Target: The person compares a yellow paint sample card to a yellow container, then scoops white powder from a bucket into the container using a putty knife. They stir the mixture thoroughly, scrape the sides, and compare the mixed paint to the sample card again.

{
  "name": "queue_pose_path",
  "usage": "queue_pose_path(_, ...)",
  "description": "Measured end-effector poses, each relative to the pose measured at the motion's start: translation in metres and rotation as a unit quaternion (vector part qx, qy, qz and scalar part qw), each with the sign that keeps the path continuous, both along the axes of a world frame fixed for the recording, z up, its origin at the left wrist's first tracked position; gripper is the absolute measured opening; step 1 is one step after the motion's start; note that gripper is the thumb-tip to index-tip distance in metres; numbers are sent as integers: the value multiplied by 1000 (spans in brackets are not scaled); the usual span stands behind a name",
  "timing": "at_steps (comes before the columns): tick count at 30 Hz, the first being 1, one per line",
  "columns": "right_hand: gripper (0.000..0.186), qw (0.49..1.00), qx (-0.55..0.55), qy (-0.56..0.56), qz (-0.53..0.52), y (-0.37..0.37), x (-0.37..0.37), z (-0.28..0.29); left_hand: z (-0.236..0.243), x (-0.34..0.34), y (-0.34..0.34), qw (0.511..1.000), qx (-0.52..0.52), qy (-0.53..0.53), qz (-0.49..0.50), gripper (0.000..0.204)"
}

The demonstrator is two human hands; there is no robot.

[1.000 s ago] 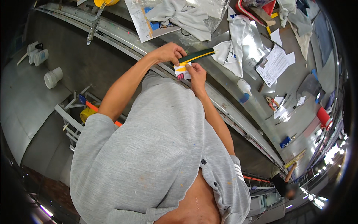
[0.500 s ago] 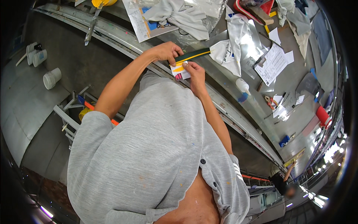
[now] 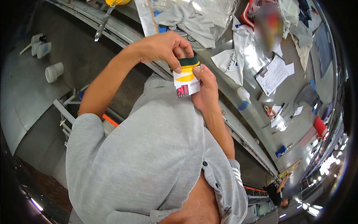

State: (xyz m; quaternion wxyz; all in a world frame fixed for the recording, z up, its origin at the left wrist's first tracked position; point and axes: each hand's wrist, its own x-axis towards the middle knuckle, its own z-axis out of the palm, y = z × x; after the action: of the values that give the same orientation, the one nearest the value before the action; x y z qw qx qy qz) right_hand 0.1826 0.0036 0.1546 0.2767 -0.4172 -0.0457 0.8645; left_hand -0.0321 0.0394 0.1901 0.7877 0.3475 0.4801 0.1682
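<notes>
My left hand [image 3: 166, 48] pinches a dark green band with a yellow stripe [image 3: 190, 62], its fingers curled over the band's far edge. The band looks like knit trim and lies bent along the top of a white card [image 3: 194, 88]. A yellow patch and a pink printed block show on the card. From the right, my right hand [image 3: 207, 86] grips the card's edge, its thumb pressed where card and band meet. Both hands hold these up in front of my grey shirt, near the table's edge. My right fingers are mostly hidden behind the card.
The table ahead carries grey cloth [image 3: 190, 22], white cloth pieces [image 3: 242, 48], printed papers [image 3: 275, 74], a white bottle [image 3: 243, 95] and a red tray [image 3: 247, 15]. A metal rail [image 3: 121, 33] edges it. White buckets [image 3: 54, 72] stand at left. Another person [image 3: 276, 194] works far right.
Both hands have brought the card and band closer to me, and the card shows larger. The band, stretched out to the right before, is now bent up at the card's top.
</notes>
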Motion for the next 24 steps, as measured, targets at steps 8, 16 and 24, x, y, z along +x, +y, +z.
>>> queue_pose_path(8,14,995,98,14,-5,9,-32,72,92,-41,-9,997,49,28,44,35)
queue_pose_path(16,16,974,219,-60,-6,-9,-42,79,98,-45,-34,990,70,51,114,31)
queue_pose_path(24,17,964,249,-97,1,-7,-36,76,91,-32,-36,993,56,58,91,22)
